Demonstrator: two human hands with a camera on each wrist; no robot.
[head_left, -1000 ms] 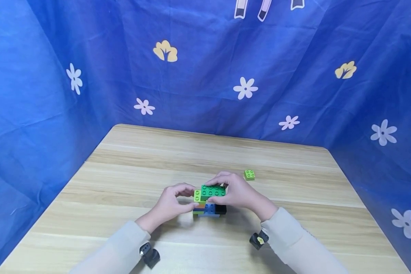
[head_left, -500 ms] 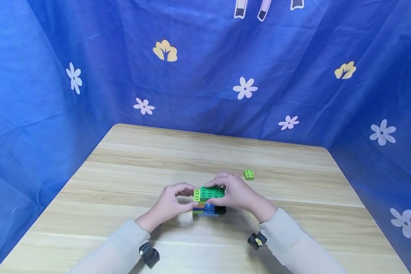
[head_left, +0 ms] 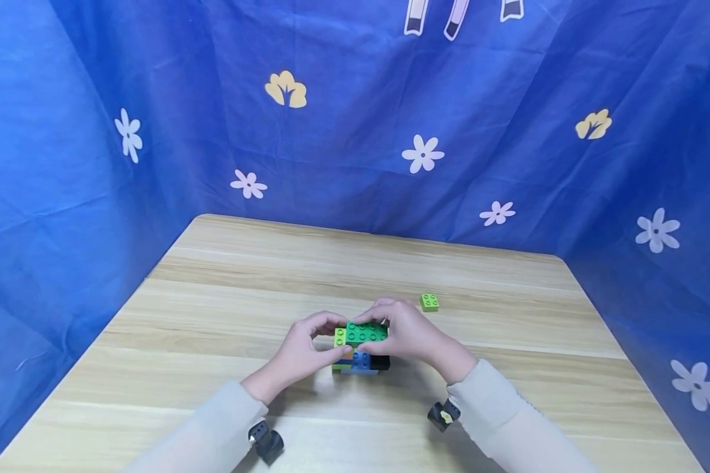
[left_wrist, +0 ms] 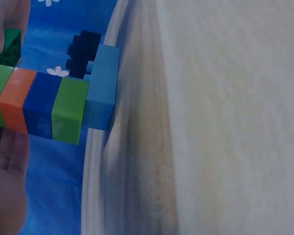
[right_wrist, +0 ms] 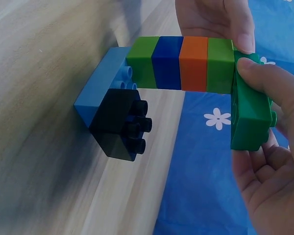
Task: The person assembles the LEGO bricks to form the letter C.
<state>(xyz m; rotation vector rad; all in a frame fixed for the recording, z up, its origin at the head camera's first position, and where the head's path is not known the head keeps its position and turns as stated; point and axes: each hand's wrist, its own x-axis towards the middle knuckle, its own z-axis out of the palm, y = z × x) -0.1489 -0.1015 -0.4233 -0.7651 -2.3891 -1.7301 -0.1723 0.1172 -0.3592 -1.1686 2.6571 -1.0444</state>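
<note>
A toy-brick tower stands on the table: a light blue base brick (right_wrist: 100, 81) carries a column of lime (right_wrist: 141, 61), dark blue (right_wrist: 167, 62) and orange (right_wrist: 193, 63) bricks with another lime brick (right_wrist: 220, 66) on top. A black brick (right_wrist: 110, 115) sits at the base's other end. My right hand (head_left: 411, 332) pinches a long green brick (head_left: 367, 333) between thumb and fingers. That brick lies across the column's top and overhangs to the right. My left hand (head_left: 302, 348) grips the column's upper part, thumb at the front and fingers behind.
A small lime brick (head_left: 429, 301) lies on the wooden table (head_left: 260, 263) behind my right hand. Blue cloth (head_left: 355, 131) with flowers hangs around the table's back and sides.
The green brick, under my right hand, has lowered slightly onto the column. My left hand has moved a little to the right, its thumb and fingers closer around the column.
</note>
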